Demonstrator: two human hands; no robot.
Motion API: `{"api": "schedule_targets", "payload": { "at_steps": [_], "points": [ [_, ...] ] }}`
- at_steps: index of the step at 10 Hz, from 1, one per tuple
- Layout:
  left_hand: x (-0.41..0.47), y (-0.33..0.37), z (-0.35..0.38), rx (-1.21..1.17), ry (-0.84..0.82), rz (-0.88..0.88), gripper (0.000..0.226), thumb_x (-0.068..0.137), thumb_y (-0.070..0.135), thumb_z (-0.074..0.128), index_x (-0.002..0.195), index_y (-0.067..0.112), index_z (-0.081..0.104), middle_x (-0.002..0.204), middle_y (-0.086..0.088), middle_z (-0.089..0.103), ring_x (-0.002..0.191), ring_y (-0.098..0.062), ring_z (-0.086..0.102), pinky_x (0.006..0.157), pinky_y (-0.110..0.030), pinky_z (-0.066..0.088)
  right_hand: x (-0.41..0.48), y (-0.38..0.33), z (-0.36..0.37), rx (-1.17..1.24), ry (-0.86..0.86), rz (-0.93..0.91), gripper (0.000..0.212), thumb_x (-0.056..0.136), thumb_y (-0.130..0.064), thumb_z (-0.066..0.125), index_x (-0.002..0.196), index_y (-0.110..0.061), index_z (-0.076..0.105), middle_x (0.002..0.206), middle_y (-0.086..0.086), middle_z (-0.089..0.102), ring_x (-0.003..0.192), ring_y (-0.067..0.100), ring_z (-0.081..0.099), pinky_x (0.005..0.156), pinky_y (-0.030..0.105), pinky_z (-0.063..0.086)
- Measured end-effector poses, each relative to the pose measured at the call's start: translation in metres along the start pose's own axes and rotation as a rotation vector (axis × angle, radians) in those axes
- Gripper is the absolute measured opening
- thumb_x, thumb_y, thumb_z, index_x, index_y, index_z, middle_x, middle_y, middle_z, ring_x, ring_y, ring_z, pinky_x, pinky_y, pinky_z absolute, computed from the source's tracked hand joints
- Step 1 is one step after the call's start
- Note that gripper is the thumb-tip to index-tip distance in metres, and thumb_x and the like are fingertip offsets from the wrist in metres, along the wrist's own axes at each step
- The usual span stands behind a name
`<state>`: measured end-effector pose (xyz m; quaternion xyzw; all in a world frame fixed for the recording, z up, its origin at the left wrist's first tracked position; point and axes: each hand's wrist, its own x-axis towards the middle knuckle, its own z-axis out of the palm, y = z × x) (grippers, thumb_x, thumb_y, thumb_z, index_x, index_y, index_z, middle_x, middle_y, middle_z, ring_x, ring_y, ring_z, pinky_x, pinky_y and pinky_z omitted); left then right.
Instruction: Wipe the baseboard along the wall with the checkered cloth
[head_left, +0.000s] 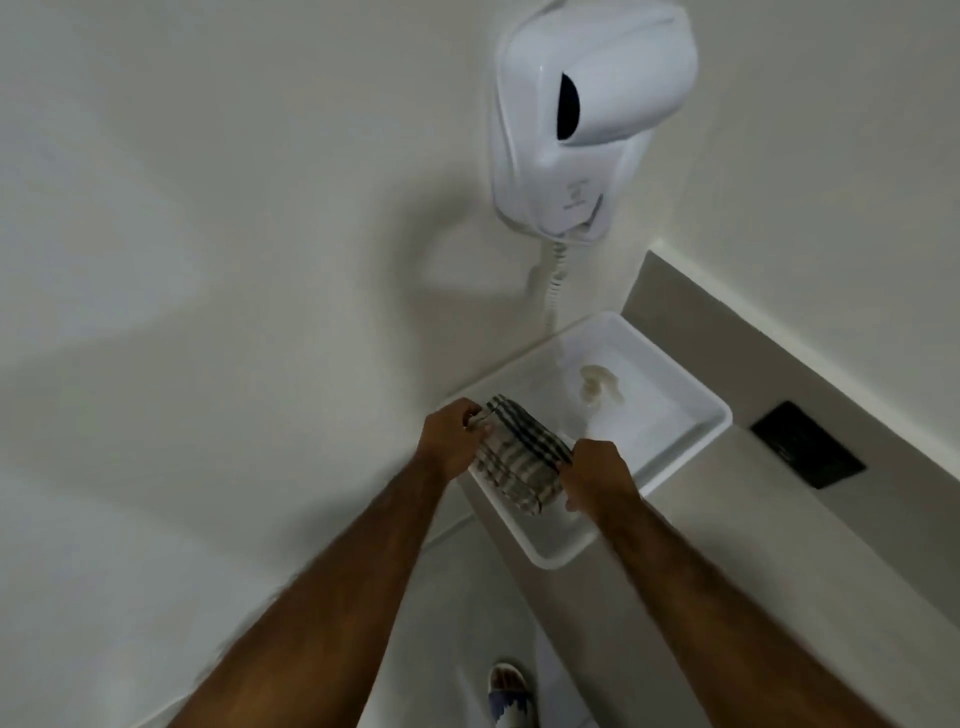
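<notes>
A grey-and-white checkered cloth (522, 460) is stretched between both hands just above a white rectangular sink (680, 410). My left hand (452, 441) grips the cloth's far left end, close to the white wall. My right hand (597, 478) grips its near right end, over the sink's front part. The cloth looks folded or bunched into a thick strip. A pale strip low along the wall (447, 530), under my left forearm, may be the baseboard; most of it is hidden.
A white wall-mounted hair dryer (587, 119) with a coiled cord (553, 291) hangs above the sink. A beige counter ledge (779, 467) runs to the right with a dark rectangular plate (808, 444). A foot in a slipper (511, 693) stands on the pale floor.
</notes>
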<state>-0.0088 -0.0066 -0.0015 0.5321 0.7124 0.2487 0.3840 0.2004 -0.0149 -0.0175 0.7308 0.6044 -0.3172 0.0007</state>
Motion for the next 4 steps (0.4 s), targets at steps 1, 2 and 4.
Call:
{"api": "schedule_targets", "payload": {
  "at_steps": [1,2,4],
  "points": [
    [0.028,-0.01,0.041,0.145,-0.112,-0.013,0.023,0.099,0.022,0.063,0.114,0.006,0.068,0.102,-0.009,0.069,0.092,-0.022,0.066,0.073,-0.023,0.044,0.033,0.017,0.023,0.066,-0.093,0.136,0.025,0.095,-0.013,0.074,0.116,-0.001,0.068,0.115,0.014,0.074,0.102,0.029,0.075,0.091,0.041,0.064],
    [0.021,-0.013,0.039,0.257,-0.134,0.009,0.028,0.1,0.022,0.058,0.118,0.002,0.065,0.115,-0.02,0.073,0.107,-0.035,0.069,0.083,-0.032,0.052,0.029,0.013,0.032,0.052,-0.135,0.107,0.029,0.096,-0.018,0.072,0.119,-0.001,0.067,0.118,0.015,0.073,0.106,0.03,0.074,0.095,0.04,0.062],
    [0.02,-0.008,0.03,0.354,-0.115,0.029,0.049,0.099,0.015,0.054,0.148,0.007,0.05,0.148,-0.017,0.058,0.139,-0.032,0.053,0.113,-0.035,0.041,0.034,0.016,0.029,0.078,-0.103,0.131,0.035,0.103,-0.033,0.065,0.12,-0.003,0.066,0.122,0.015,0.071,0.103,0.03,0.074,0.095,0.042,0.062]
  ]
}}
